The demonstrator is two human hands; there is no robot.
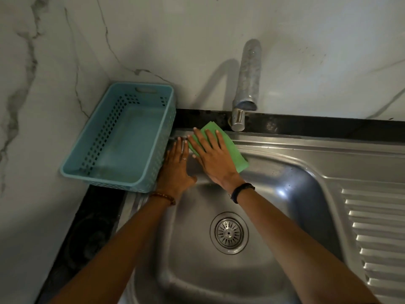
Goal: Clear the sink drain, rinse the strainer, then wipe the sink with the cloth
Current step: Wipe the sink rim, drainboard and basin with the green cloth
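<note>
A person's right hand (210,153) is pressing a green cloth (228,148) flat, fingers spread, on the sink (306,163) rim's back left corner. The left hand (176,166) is resting open beside it, seemingly touching a blue basket (92,167). The strainer (229,233) is sitting in the drain; the tap (246,84) is hiding part of the ledge.

Your right hand (213,157) lies flat on the cloth (228,145), which rests on the sink (285,150) rim at the back left corner of the basin. Your left hand (176,170) lies flat on the rim just left of it, touching the basket (72,170). The basket stands left of the sink, in the wall corner. The tap (246,88) stands behind the cloth, slightly right. The strainer (229,233) sits in the drain at the basin floor, nearer you than both hands. The draining board (377,227) lies right of the basin.
</note>
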